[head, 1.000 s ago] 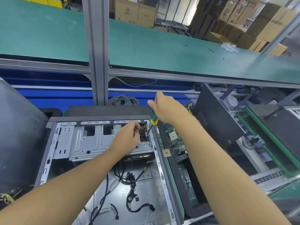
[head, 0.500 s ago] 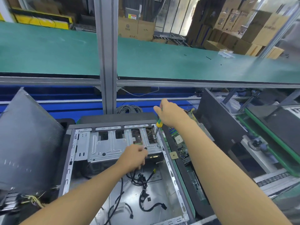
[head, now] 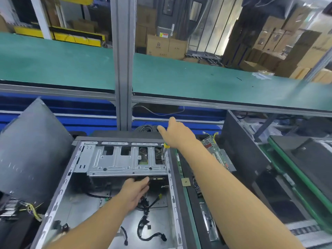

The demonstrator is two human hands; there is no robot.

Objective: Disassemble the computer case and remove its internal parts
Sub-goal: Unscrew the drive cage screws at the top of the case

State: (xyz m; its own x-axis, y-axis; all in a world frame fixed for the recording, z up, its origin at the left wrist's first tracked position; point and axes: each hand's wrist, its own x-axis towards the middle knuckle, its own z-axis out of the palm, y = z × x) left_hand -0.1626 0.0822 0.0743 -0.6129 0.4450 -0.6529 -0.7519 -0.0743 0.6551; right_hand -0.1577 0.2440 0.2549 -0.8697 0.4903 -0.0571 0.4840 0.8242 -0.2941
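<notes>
- Computer case (head: 69, 177): open, lying at 6 o'clock on the tabletop.
- Right hand (head: 177, 136): grasps the screwdriver (head: 166, 145), tip at the drive cage (head: 116, 162), 3 o'clock edge. A tilted tip may slip off.
- Left hand (head: 134, 190): released, your straight fingers against the drive (head: 156, 179) beneath. Once freed, it could drop.
- Loose cables (head: 145, 211): may snag your wrist.
- Side panel (head: 32, 150) at 9 o'clock and circuit board (head: 213, 150) at 3 o'clock: they crowd the case.
</notes>
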